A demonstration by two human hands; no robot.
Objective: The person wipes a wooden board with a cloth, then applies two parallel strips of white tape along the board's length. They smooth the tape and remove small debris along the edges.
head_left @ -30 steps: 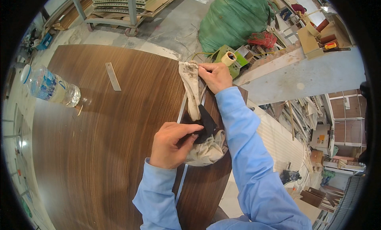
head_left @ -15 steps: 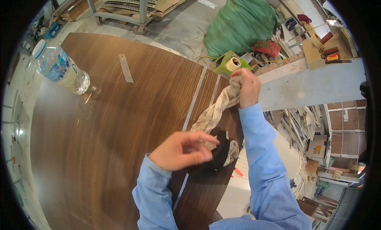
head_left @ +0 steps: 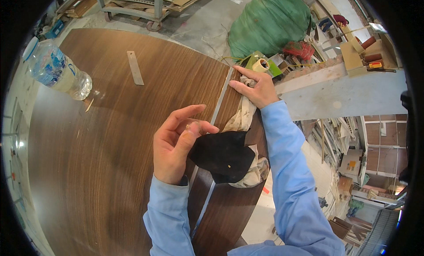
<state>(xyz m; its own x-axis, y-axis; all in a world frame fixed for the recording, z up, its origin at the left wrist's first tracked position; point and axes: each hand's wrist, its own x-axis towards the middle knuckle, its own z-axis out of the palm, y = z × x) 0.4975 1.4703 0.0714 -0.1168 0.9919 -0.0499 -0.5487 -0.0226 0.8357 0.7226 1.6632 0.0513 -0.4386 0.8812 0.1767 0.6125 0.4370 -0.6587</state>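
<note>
One rag (head_left: 241,119) under part-open right hand (head_left: 259,88), can't tell if gripped; runs lengthwise back to black cloth (head_left: 224,154), just right of half-curled left hand (head_left: 173,143), can't tell if empty.

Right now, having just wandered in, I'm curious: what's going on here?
Someone in blue sleeves is working over a dark wood-grain board. The right hand has a stained cloth in its grasp, by the far end of a pale strip. The left hand is beside a black cloth, fingers curled; whether they pinch anything is unclear. A water bottle and a flat metal piece sit to the left.
</note>
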